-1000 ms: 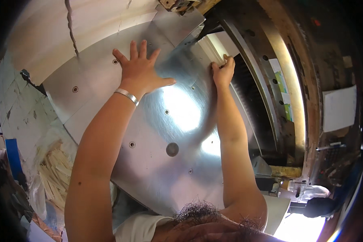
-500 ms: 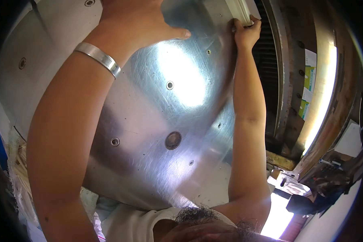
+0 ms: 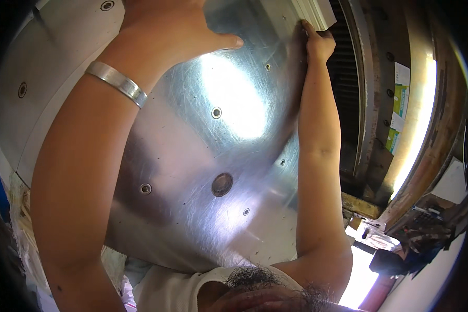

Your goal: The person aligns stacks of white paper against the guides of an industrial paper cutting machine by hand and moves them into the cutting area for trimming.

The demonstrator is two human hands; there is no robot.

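Observation:
A shiny, scratched metal tabletop [image 3: 192,156] spreads beneath both my arms. At the top, my left hand [image 3: 174,28] reaches over the metal, its thumb stretched out to the right. The other fingers of that hand lie beyond the picture's upper edge. A wide silver bracelet [image 3: 117,83] circles my left wrist. Toward the upper right, my right hand [image 3: 320,44] grips the near end of a white ridged strip [image 3: 316,13], thumb on its left side and fingers curled at its end. Most of the strip runs out of view.
Round metal inserts [image 3: 216,113] and a larger dark disc [image 3: 222,184] dot the tabletop. Right of it are a dark slatted opening [image 3: 346,88] and a machine frame with a bright light strip [image 3: 421,119]. Green and white labels [image 3: 399,101] are stuck there. Wrapped material [image 3: 26,208] stands at left.
The strip's near end shows a little farther right and lower, and the fingers of my right hand have shifted around it. My left arm has moved slightly left.

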